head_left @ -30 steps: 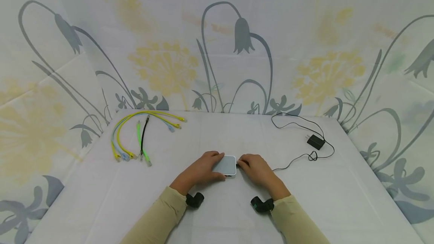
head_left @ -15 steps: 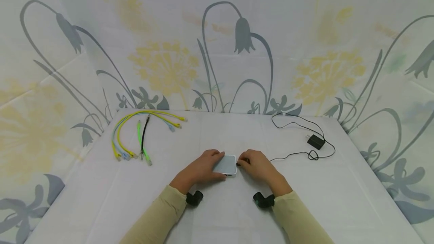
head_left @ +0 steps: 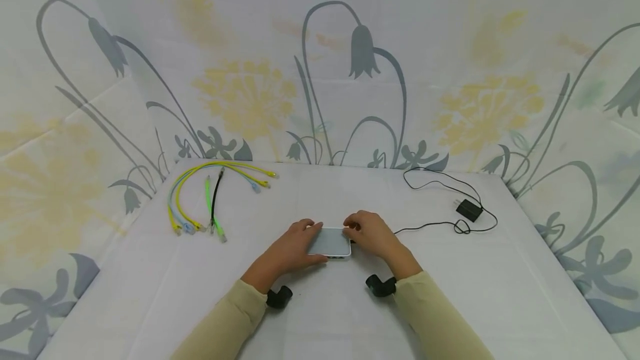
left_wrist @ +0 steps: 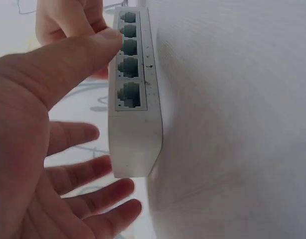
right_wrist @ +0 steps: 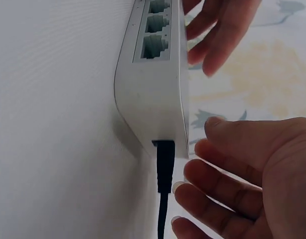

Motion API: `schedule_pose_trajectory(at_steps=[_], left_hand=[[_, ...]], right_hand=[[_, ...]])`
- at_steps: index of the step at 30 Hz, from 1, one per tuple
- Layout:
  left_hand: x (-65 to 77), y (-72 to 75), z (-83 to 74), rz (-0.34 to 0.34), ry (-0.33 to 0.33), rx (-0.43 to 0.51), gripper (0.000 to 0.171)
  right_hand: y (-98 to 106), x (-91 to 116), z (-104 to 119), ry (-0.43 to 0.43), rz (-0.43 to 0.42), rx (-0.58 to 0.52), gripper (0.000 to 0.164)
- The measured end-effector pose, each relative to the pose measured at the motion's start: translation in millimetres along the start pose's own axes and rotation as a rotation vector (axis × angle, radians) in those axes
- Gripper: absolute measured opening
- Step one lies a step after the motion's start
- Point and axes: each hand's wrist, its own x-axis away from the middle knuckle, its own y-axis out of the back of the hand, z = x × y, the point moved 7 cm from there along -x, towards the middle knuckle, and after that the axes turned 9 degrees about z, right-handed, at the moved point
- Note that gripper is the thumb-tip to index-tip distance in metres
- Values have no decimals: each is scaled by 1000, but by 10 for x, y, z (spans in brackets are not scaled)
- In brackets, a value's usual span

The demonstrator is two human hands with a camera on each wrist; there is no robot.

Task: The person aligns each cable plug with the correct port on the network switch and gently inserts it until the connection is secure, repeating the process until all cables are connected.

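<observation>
A flat white-and-grey network switch (head_left: 330,242) lies between the two hands, its row of Ethernet ports facing the near side. Black and slim, the power plug (right_wrist: 165,167) sits in the socket at the switch's right end. My left hand (head_left: 292,246) spans the left end, thumb at the port side and fingers loosely extended at the far side. In the left wrist view its thumb (left_wrist: 100,45) overlaps the port edge. The right hand (head_left: 372,238) hovers by the far right corner, fingers relaxed and apart from the plug, thumb pointing toward the switch.
From the plug, a black cord (head_left: 425,226) runs right to a black power adapter (head_left: 469,210), with a knot midway. At the back left lie yellow and light blue network cables (head_left: 175,199), plus short green (head_left: 208,193) and black cables (head_left: 215,199). A patterned cloth backdrop (head_left: 330,71) stands behind.
The right hand has let go of the power plug and moved up to the switch's far right corner. The left hand has slid left, uncovering more of the switch's top.
</observation>
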Motion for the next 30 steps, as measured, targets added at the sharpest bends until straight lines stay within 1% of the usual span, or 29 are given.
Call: schedule_pose_trajectory(at_steps=[5,9,14,18,20,23,28,30], left_hand=[[61,50,5,-37,53,-9,79],[106,69,2,-66,103,-17,75],[136,68,0,-87,152,17,57],[136,67,1,-84,183,54,51],[133,65,2,-80,189,73,50],[120,62,9,-79,180,104,47],[87,68,33,-72,152,156,38],[77,80,50,-66,153,172,36]], right_hand=[[-44,-78,75,43,24,7,24],[-67,-110,123,54,42,-8,25],[-91,-139,174,60,75,-10,23],[-105,-165,200,71,89,4,20],[-113,-176,201,72,96,13,19],[-122,-190,187,66,104,21,17],[-118,-200,146,38,109,-2,16],[-113,-195,136,29,113,-13,17]])
